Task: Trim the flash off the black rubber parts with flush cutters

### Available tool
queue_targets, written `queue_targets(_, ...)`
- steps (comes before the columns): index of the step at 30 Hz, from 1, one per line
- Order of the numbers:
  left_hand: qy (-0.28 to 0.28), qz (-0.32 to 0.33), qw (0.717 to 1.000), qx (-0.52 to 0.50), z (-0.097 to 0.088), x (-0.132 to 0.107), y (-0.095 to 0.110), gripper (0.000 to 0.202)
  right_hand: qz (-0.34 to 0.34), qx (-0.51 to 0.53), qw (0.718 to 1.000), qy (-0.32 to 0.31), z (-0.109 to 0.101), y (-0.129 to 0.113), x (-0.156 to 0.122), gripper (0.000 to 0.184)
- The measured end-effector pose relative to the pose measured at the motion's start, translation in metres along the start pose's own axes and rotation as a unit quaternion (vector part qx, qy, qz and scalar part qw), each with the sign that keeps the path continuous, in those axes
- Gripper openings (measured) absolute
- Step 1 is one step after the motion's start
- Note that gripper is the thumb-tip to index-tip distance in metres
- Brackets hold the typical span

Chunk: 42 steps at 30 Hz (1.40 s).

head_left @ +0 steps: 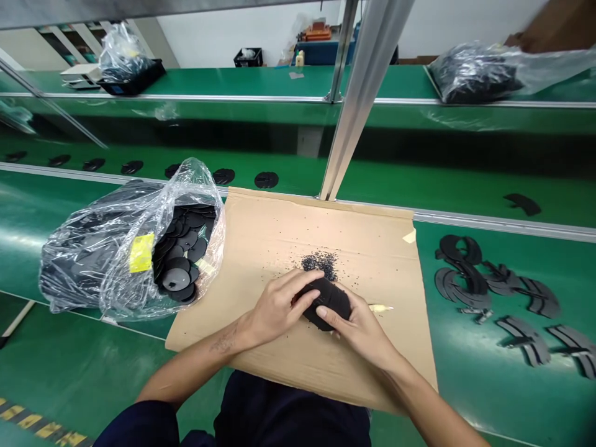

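Both hands are closed on a stack of black round discs (328,300) held over a brown cardboard sheet (279,236). My left hand (279,305) wraps the stack from the left, fingers curled over its top. My right hand (358,326) grips it from the right, and a pale thin tool (380,308) sticks out beyond it. A small heap of black crumbs (321,263) lies on the cardboard just past the stack.
A clear plastic bag of black discs (135,248) lies open at the left. Cut black curved scraps (493,285) lie on the green bench at the right. Single discs (266,180) sit along the conveyor belt behind. A metal post (358,99) rises ahead.
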<state>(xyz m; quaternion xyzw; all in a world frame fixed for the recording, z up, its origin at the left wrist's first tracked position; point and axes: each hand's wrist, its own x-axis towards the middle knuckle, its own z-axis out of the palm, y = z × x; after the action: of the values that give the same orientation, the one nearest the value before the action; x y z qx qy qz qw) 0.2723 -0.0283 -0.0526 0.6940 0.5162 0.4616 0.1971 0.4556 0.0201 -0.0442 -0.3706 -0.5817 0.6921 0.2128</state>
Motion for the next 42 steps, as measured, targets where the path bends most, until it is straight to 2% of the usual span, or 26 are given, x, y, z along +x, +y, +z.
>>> queue_targets(7,0.027,-0.002,1.0,0.005,0.007,-0.008,0.0,0.037,-0.06,-0.026,0.997,0.029,0.006,0.005,0.003,0.036)
queue_targets(12,0.037,-0.004,0.999,-0.013,0.011,-0.009,0.001,0.038,-0.056,-0.017,0.997,0.04,0.01,0.005,0.003,0.035)
queue_targets(16,0.035,-0.058,0.997,-0.032,0.011,-0.007,0.001,0.037,-0.096,-0.029,0.992,0.077,0.011,0.005,0.001,0.03)
queue_targets(19,0.02,-0.099,0.993,-0.066,0.007,-0.005,0.002,0.026,-0.129,-0.068,0.984,0.1,0.01,0.005,-0.002,0.028)
queue_targets(22,0.012,-0.073,0.994,-0.079,-0.001,-0.004,0.003,0.019,-0.177,-0.123,0.97,0.114,0.005,0.006,-0.003,0.022)
queue_targets(26,-0.015,0.025,1.0,-0.007,-0.009,-0.006,0.005,0.021,-0.263,-0.211,0.935,0.107,-0.006,0.004,-0.003,0.013)
queue_targets(28,-0.033,0.054,0.998,0.021,-0.011,-0.006,0.006,0.024,-0.292,-0.246,0.92,0.091,-0.01,0.002,-0.005,0.013)
queue_targets(33,-0.027,0.042,0.998,-0.038,-0.015,-0.001,0.009,0.033,-0.345,-0.271,0.895,0.082,-0.012,0.002,-0.01,0.02)
queue_targets(37,-0.053,0.044,0.995,-0.067,-0.02,0.002,0.012,0.029,-0.348,-0.263,0.896,0.083,-0.01,0.004,-0.012,0.022)
queue_targets(42,-0.038,0.038,0.995,-0.087,-0.022,0.003,0.016,0.032,-0.356,-0.225,0.902,0.098,-0.007,0.004,-0.013,0.028)
